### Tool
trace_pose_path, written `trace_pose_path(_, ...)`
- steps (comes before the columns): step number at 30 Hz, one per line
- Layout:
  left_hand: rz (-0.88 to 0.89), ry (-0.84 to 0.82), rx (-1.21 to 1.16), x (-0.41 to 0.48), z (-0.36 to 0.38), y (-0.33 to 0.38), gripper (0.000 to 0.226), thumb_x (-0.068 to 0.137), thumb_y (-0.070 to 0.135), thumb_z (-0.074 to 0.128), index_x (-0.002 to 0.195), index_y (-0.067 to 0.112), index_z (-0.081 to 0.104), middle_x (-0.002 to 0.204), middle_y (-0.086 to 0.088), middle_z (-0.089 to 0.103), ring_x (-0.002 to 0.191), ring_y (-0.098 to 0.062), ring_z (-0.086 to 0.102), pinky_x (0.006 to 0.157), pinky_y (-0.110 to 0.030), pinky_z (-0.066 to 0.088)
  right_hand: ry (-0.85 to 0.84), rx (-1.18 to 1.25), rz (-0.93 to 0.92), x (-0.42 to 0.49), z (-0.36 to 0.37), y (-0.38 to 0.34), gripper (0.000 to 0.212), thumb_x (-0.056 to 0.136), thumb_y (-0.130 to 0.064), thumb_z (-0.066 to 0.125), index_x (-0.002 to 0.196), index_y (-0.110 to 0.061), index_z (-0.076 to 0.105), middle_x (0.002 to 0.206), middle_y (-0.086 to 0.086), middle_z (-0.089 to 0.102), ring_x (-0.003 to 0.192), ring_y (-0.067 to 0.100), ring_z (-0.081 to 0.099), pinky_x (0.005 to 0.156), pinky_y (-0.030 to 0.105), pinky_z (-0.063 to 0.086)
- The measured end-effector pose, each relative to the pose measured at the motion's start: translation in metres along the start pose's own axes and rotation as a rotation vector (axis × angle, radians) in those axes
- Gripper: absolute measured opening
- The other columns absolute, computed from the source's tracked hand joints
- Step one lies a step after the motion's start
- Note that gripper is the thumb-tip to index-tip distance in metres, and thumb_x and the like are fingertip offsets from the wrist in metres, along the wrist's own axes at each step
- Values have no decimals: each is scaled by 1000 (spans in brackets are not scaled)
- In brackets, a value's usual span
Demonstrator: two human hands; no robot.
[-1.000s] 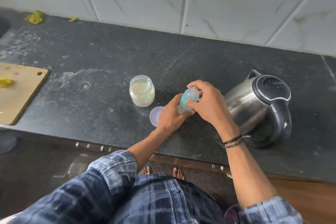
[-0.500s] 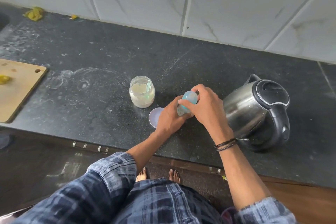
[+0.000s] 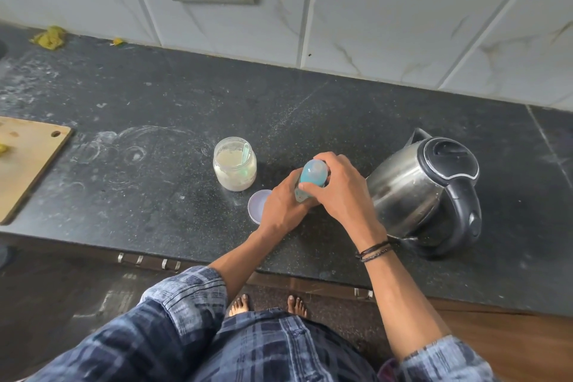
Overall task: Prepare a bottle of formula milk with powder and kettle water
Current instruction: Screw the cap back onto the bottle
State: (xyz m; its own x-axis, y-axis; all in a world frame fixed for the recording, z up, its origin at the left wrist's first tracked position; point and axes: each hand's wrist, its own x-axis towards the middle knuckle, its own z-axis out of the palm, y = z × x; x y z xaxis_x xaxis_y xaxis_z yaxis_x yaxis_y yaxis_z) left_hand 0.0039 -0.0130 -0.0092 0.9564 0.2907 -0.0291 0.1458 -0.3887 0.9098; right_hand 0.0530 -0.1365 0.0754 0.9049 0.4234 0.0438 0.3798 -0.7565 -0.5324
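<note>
Blue cap [image 3: 314, 172] is clasped by the right grip [image 3: 344, 192] atop the bottle [image 3: 299, 195], held by the left grip [image 3: 283, 208]. Jar [image 3: 234, 164] stands open left of them, kettle [image 3: 412, 192] right. Contents hidden; capping is judged under way.

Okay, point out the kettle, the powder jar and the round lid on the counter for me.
kettle [image 3: 400, 192], head view, on its steel side wall.
powder jar [image 3: 234, 178], head view, on its front wall.
round lid [image 3: 256, 203], head view, on the uncovered part of its pale face.
</note>
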Motion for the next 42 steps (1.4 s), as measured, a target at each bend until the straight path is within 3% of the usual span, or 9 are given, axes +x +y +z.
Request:
trace_pose_path(4, 29, 0, -7, -2, -2, 6, 72, 75, 63, 55, 135, 22, 56, 116, 15, 65, 102, -8, 62, 82, -18, 47, -6, 13, 7, -1, 4, 5, 67, 77, -47, 88, 132, -29, 55, 119, -2, 57, 106, 19, 62, 85, 38, 55)
trace_pose_path(8, 19, -4, 9, -1, -1, 5, 69, 75, 59, 52, 133, 22, 57, 114, 14, 67, 99, -9, 63, 80, -20, 47, -45, 106, -50, -2, 5, 8, 81, 81, -27, 89, 149, -34, 46, 138, -9, 55, 115, 8, 54, 92, 26, 45)
trace_pose_path(11, 16, -6, 5, -1, 0, 2, 62, 81, 54, 60, 135, 23, 56, 118, 11, 69, 103, -10, 65, 85, -27, 51, -15, 61, -76, -3, 6, 8, 68, 85, -16, 84, 145, -27, 53, 136, -5, 62, 122, 19, 59, 102, 35, 50)
trace_pose_path(14, 21, 1, 8, 0, 0, 1, 59, 82, 49, 61, 135, 23, 56, 117, 10, 69, 102, -12, 65, 85, -31, 53, 14, 35, -50, -3, 7, 6, 65, 85, -26, 85, 142, -27, 54, 127, -1, 62, 117, 22, 60, 95, 35, 50)
trace_pose_path(19, 47, -12, -21, -2, -1, 4, 60, 78, 51, 53, 132, 25, 57, 113, 17, 67, 101, -2, 64, 86, -24, 53, 2, 46, -30, -6, 3, 2, 88, 76, -50, 88, 151, -35, 43, 127, -2, 55, 116, 19, 58, 92, 36, 52)
trace_pose_path(24, 42, 7, -6, -3, -1, 7, 60, 79, 58, 54, 131, 28, 58, 110, 21, 66, 99, 8, 62, 80, -12, 45, 47, 99, -74, -11, 2, 3, 65, 87, -28, 83, 144, -34, 54, 135, -10, 59, 117, 14, 61, 96, 36, 54)
trace_pose_path(32, 21, 3, -5, -3, -2, 5, 70, 79, 58, 64, 138, 22, 56, 124, 7, 69, 110, -15, 65, 93, -41, 55, 78, 72, -51, -6, -3, 2, 61, 84, -43, 85, 138, -30, 61, 127, -6, 65, 108, 14, 66, 87, 36, 58)
trace_pose_path(37, 4, 5, 13, -4, -2, 7, 70, 75, 62, 63, 135, 25, 57, 116, 11, 70, 102, -13, 66, 87, -42, 55, 68, 123, -20, -8, -4, 3, 49, 89, -27, 80, 136, -31, 66, 129, -10, 66, 109, 14, 67, 93, 41, 58)
trace_pose_path(42, 6, 10, 24, -3, -2, 5, 62, 80, 50, 70, 136, 24, 57, 118, 11, 69, 104, -14, 65, 89, -42, 55, 125, 81, -21, -7, -3, 1, 56, 83, -44, 85, 133, -30, 65, 118, -9, 65, 97, 10, 68, 78, 31, 56)
